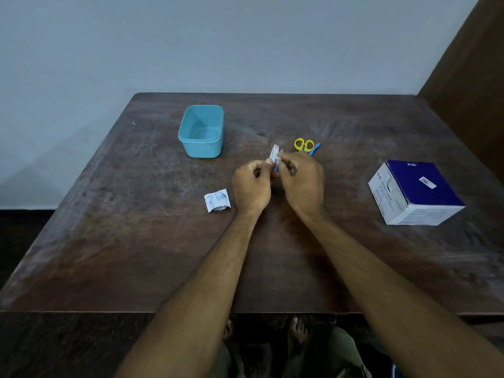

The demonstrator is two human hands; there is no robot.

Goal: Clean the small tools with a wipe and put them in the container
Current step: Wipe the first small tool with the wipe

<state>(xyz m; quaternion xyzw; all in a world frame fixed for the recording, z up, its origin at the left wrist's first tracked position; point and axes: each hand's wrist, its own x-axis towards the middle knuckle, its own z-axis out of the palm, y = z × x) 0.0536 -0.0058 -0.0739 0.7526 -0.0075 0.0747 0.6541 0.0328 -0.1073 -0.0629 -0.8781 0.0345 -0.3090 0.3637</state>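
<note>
Tub (pixel 201 130) empty; nothing stowed yet. Clipper (pixel 274 153) right of tub, pinched in left hand (pixel 252 184); right hand (pixel 301 179) pinching wipe (pixel 279 157) against it. Scissors (pixel 303 144) farther right of tub, untouched.

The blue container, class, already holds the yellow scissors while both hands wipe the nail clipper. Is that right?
Not quite. The head view shows the blue container empty; the yellow scissors lie on the table. Both hands do wipe the nail clipper.
</note>
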